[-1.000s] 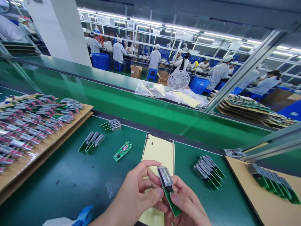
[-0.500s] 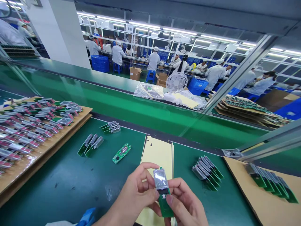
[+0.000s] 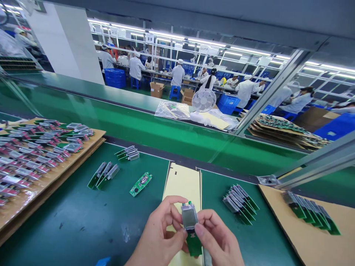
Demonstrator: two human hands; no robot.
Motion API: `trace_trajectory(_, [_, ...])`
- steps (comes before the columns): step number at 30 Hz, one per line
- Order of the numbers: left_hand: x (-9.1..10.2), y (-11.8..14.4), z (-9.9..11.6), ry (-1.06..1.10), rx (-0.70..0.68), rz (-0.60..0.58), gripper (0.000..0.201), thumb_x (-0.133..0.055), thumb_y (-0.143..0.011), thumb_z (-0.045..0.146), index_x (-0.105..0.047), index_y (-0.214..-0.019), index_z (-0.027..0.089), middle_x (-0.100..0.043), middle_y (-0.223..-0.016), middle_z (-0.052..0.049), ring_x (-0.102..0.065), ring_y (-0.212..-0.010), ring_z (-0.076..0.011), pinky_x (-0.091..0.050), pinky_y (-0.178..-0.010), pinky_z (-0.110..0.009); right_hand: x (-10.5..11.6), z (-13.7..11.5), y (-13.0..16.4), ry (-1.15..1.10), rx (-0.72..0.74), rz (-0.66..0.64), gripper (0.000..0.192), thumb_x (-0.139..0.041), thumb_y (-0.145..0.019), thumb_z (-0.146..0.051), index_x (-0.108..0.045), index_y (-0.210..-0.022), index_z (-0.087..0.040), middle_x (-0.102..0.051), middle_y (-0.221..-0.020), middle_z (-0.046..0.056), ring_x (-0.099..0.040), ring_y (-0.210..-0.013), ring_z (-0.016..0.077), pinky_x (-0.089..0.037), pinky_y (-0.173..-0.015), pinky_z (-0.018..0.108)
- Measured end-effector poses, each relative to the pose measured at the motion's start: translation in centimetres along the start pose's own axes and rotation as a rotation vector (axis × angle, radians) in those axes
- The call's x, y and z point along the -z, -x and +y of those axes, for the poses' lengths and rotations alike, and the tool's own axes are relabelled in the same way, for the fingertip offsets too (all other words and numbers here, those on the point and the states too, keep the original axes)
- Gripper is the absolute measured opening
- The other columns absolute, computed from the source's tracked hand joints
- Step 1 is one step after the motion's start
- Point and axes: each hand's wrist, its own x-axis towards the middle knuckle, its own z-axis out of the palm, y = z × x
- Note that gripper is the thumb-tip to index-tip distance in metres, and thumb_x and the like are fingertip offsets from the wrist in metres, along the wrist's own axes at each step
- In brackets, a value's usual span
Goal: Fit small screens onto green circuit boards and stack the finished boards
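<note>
Between my two hands is a green circuit board (image 3: 193, 245) with a small grey display screen (image 3: 189, 217) on its upper part. My left hand (image 3: 163, 229) grips it along the left edge, fingers curled at the top and thumb near the middle. On the other side my right hand (image 3: 216, 234) pinches it, the thumb at the screen's lower right corner. Below them lies a cream-coloured card sheet (image 3: 183, 181). A single circuit board (image 3: 141, 184) rests flat on the green bench, left of the sheet.
Boards with screens stand in groups at left (image 3: 103, 175), further back (image 3: 127, 152) and right (image 3: 240, 204). Many more cover a cardboard tray (image 3: 91, 147) at far left. Another cardboard sheet (image 3: 307, 240) holds several boards. A metal post (image 3: 274, 88) rises at right; a white fan (image 3: 204, 99) stands beyond the bench.
The board has tilted in my hands, so its screen now looks grey rather than shiny. My right thumb has moved up to the screen's lower corner. The whole view has shifted slightly.
</note>
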Motion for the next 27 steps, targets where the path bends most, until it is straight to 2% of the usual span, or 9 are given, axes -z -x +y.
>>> trace_trajectory(4, [0.0,0.2,0.4,-0.164,0.013,0.055,0.061,-0.062,-0.068,0.025,-0.034,-0.122,0.025,-0.049,-0.097,-0.006,-0.053,-0.081,-0.0182,-0.048,-0.065,-0.029,2.0,-0.3,-0.8,0.345,0.271,0.155,0.024,-0.07,-0.064,-0.044,-0.059,-0.064,-0.024,-0.052,-0.059,-0.002,-0.045,-0.055,0.0134,-0.037,-0.051,0.024])
trace_trajectory(6, [0.3,0.3,0.7,-0.225,0.012,0.089,0.057,-0.059,-0.071,0.028,-0.033,-0.123,0.025,-0.048,-0.104,-0.008,-0.053,-0.088,-0.0201,-0.047,-0.07,-0.031,4.1,-0.3,-1.4,0.624,0.436,0.257,0.019,-0.067,-0.067,-0.044,-0.061,-0.068,-0.026,-0.054,-0.062,0.0,-0.046,-0.059,0.0175,-0.038,-0.055,0.029])
trace_trajectory(8, [0.8,0.1,0.9,-0.242,0.011,0.076,0.046,-0.056,-0.075,0.03,-0.04,-0.117,0.024,-0.048,-0.103,-0.007,-0.053,-0.086,-0.0195,-0.047,-0.07,-0.031,6.3,-0.3,-2.1,0.906,0.546,0.371,0.02,-0.062,-0.069,-0.046,-0.062,-0.069,-0.027,-0.056,-0.068,0.003,-0.047,-0.065,0.0216,-0.039,-0.057,0.033])
trace_trajectory(12, [1.8,-0.3,0.6,-0.236,0.027,0.037,0.033,-0.052,-0.079,0.033,-0.048,-0.11,0.023,-0.05,-0.097,-0.006,-0.053,-0.084,-0.0192,-0.047,-0.07,-0.032,9.3,0.0,-3.4,1.142,0.551,0.525,0.028,-0.052,-0.069,-0.051,-0.063,-0.065,-0.025,-0.056,-0.066,0.006,-0.048,-0.065,0.0253,-0.041,-0.054,0.038])
trace_trajectory(18, [1.9,-0.5,0.5,-0.245,0.024,0.1,0.029,-0.052,-0.078,0.035,-0.053,-0.104,0.022,-0.054,-0.089,-0.005,-0.053,-0.085,-0.0202,-0.049,-0.069,-0.032,10.0,0.5,-4.1,1.268,0.574,0.611,0.03,-0.045,-0.07,-0.047,-0.058,-0.067,-0.021,-0.055,-0.066,0.008,-0.049,-0.066,0.0264,-0.042,-0.058,0.04])
trace_trajectory(20, [1.8,-0.5,0.6,-0.239,0.02,0.117,0.028,-0.054,-0.077,0.035,-0.054,-0.101,0.022,-0.055,-0.088,-0.005,-0.054,-0.085,-0.0205,-0.05,-0.068,-0.031,10.0,0.5,-4.1,1.324,0.596,0.643,0.035,-0.046,-0.069,-0.048,-0.059,-0.076,-0.017,-0.056,-0.074,0.012,-0.05,-0.072,0.0295,-0.042,-0.062,0.043])
trace_trajectory(22, [1.6,-0.4,0.5,-0.224,0.008,0.143,0.026,-0.056,-0.075,0.034,-0.056,-0.098,0.022,-0.056,-0.087,-0.005,-0.054,-0.085,-0.0206,-0.05,-0.066,-0.03,10.2,0.4,-4.4,1.417,0.609,0.659,0.048,-0.048,-0.069,-0.049,-0.057,-0.098,-0.011,-0.055,-0.096,0.019,-0.049,-0.088,0.0354,-0.04,-0.069,0.048])
trace_trajectory(25, [1.4,-0.4,0.5,-0.202,-0.025,0.211,0.025,-0.057,-0.073,0.033,-0.058,-0.095,0.021,-0.057,-0.084,-0.004,-0.054,-0.08,-0.0188,-0.05,-0.062,-0.028,10.7,0.0,-5.1,1.596,0.557,0.568,0.069,-0.053,-0.07,-0.047,-0.038,-0.128,-0.013,-0.038,-0.129,0.023,-0.036,-0.115,0.0412,-0.035,-0.079,0.054])
trace_trajectory(27, [1.4,-0.5,0.4,-0.192,-0.043,0.243,0.025,-0.057,-0.072,0.033,-0.059,-0.094,0.021,-0.056,-0.083,-0.004,-0.054,-0.075,-0.017,-0.05,-0.06,-0.026,11.1,-0.2,-5.8,1.648,0.505,0.494,0.071,-0.056,-0.069,-0.044,-0.033,-0.131,-0.016,-0.035,-0.132,0.023,-0.033,-0.12,0.0403,-0.033,-0.082,0.055])
